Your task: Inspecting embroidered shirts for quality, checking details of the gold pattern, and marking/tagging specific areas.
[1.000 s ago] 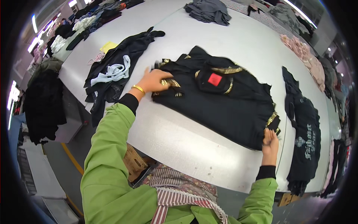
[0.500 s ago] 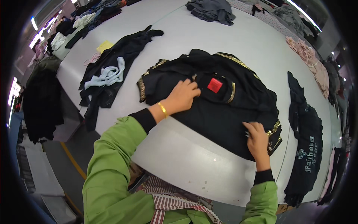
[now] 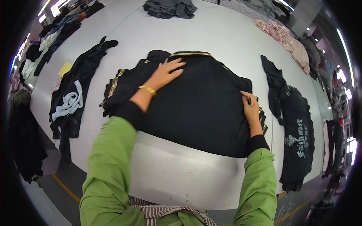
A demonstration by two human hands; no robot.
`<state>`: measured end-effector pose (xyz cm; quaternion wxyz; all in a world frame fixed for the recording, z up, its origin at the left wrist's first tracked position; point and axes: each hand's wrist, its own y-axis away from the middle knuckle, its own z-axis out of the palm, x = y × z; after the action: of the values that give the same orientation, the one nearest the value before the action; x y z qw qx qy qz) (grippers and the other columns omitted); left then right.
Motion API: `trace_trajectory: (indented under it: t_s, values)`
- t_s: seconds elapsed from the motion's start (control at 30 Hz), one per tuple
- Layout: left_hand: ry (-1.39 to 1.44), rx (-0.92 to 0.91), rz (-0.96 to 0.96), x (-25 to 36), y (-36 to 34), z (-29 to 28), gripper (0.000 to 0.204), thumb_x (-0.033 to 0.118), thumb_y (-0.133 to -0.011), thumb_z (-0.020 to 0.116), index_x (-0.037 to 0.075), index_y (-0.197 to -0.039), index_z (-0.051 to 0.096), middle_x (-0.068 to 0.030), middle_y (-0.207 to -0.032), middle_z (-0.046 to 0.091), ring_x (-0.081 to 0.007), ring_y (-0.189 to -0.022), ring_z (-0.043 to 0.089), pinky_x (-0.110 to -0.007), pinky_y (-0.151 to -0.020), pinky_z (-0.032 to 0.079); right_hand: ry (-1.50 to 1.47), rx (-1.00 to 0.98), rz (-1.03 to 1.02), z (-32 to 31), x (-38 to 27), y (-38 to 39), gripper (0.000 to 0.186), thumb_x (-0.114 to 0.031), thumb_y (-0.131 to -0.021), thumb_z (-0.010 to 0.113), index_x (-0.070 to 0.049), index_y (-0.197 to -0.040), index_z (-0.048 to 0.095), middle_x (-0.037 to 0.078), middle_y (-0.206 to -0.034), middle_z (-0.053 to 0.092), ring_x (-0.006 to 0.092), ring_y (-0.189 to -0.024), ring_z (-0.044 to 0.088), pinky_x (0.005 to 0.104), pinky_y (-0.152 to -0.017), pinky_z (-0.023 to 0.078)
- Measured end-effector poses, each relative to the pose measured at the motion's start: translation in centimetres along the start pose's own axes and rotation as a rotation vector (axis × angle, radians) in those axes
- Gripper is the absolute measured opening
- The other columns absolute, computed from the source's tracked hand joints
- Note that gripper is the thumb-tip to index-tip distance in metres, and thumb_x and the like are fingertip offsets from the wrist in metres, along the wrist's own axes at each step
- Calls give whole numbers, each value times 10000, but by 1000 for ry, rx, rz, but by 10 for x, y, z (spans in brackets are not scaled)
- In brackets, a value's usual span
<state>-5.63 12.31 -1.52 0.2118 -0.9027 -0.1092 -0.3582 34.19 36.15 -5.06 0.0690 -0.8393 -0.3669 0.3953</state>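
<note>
A black garment with gold trim [image 3: 196, 101] lies spread on the pale table in front of me, its gold-edged sleeve ends showing in layers on both sides. My left hand [image 3: 165, 73] rests on its upper part, fingers stretched out and apart, just below the gold band at the far edge. At the garment's right side is my right hand [image 3: 250, 109], its fingers curled together near the edge. A small dark bit shows between those fingers, too small to name.
To the left lie a black garment [image 3: 85, 71] with a light-blue strip [image 3: 69, 100] on it and a yellow paper [image 3: 65, 69]. A printed black garment [image 3: 298, 139] is at the right. Grey cloth [image 3: 169, 8] and pink cloth [image 3: 283, 39] sit farther off on the table [image 3: 177, 169].
Black cloth now covers the neckline and red label, and the top layer lies smoother. Both hands have moved farther up the garment; the left hand's fingers have spread. The view has shifted.
</note>
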Motion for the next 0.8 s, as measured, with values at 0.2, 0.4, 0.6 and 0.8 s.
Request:
trace_trajectory:
  t_s: [0.2,0.4,0.6,0.8]
  values:
    - [-691,248,140,28,160,-70,401,225,-1011,727,144,-1403,723,-64,-1466,684,-374,-1474,539,-579,-1299,290,-457,230,562,-76,-54,24,255,-128,-1063,699,-30,-1294,747,61,-1070,744,175,-924,681,278,-795,533]
    - [-302,572,-492,-29,278,-106,485,330,-1138,592,44,-1530,575,-176,-1513,604,-326,-1397,576,-382,-1165,452,100,182,75,-31,-150,130,253,-161,-1015,776,-63,-1247,744,81,-1042,710,203,-867,667,311,-775,537]
    - [-268,640,-391,-75,276,-63,405,105,-1088,588,7,-1478,539,-222,-1355,668,-400,-1171,677,-441,-1028,528,345,268,-101,1,-114,150,112,-130,-1002,769,-77,-1020,672,52,-968,658,230,-795,628,334,-753,528]
    - [-108,677,-422,-60,216,-62,373,97,-1073,611,119,-1444,573,-136,-1314,741,-367,-1100,730,-429,-963,556,375,267,-96,1,-60,88,197,-210,-1034,768,-91,-968,625,21,-916,615,201,-712,573,342,-719,507]
